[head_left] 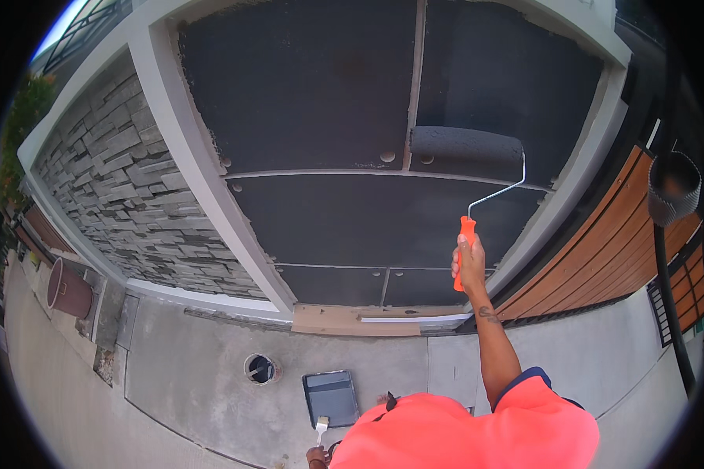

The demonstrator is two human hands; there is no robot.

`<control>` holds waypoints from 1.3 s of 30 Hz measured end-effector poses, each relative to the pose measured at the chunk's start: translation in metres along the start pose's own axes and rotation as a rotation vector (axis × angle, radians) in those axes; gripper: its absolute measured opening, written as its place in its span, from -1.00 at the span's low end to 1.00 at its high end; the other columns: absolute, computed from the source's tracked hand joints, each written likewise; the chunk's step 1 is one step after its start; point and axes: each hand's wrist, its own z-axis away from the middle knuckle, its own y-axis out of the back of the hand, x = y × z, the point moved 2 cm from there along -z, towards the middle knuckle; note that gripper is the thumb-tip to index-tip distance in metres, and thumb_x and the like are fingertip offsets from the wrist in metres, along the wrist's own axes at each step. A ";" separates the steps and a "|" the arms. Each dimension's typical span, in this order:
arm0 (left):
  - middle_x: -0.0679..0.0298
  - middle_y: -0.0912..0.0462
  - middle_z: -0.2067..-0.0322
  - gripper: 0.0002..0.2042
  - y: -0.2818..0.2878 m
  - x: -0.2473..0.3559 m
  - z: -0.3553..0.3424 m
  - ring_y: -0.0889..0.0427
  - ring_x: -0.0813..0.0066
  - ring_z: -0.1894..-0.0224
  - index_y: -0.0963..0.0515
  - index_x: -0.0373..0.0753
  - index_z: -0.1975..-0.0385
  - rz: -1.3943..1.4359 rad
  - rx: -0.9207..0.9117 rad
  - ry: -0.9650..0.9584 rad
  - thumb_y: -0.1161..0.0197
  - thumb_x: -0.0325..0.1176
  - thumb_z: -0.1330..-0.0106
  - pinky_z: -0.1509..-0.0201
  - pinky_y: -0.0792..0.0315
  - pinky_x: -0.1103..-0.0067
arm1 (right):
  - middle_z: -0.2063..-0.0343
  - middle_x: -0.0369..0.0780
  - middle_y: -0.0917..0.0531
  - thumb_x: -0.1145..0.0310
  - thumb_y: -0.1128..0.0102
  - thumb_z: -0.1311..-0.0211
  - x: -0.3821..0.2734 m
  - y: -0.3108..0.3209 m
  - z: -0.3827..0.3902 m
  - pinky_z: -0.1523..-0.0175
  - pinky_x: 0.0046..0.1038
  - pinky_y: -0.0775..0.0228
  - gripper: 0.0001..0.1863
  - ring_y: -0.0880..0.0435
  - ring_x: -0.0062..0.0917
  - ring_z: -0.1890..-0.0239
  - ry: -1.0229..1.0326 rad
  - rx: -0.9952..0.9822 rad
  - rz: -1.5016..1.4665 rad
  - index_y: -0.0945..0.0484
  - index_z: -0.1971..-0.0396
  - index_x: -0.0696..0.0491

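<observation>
My right hand is closed around the orange handle of a paint roller, arm stretched forward. The roller's dark grey sleeve lies against the upper part of a dark grey panelled wall, across the light vertical groove. Low in the picture, my left hand grips a paintbrush; part of that hand is hidden by the orange-red shirt. Just beyond the brush, a paint tray with grey paint rests on the ground. To its left stands a paint bucket with dark paint and something pale sticking out.
Pale frames border the panels, with a grey stacked-stone wall to the left. Brown sheeting runs along the wall's foot. A slatted wooden gate stands right, and a brown pot far left. Concrete paving lies below.
</observation>
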 end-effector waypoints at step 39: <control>0.07 -0.55 0.31 -0.63 -0.027 -0.099 0.044 -0.64 0.11 0.49 -0.37 -0.25 -0.08 0.190 0.112 0.081 -0.16 -0.37 -0.27 0.59 -0.57 0.27 | 0.65 -0.01 -0.55 0.03 -0.07 -0.40 -0.130 0.059 -0.063 0.38 -0.11 -0.34 -0.60 -0.59 0.02 0.47 0.481 -0.233 1.223 -0.41 0.19 0.12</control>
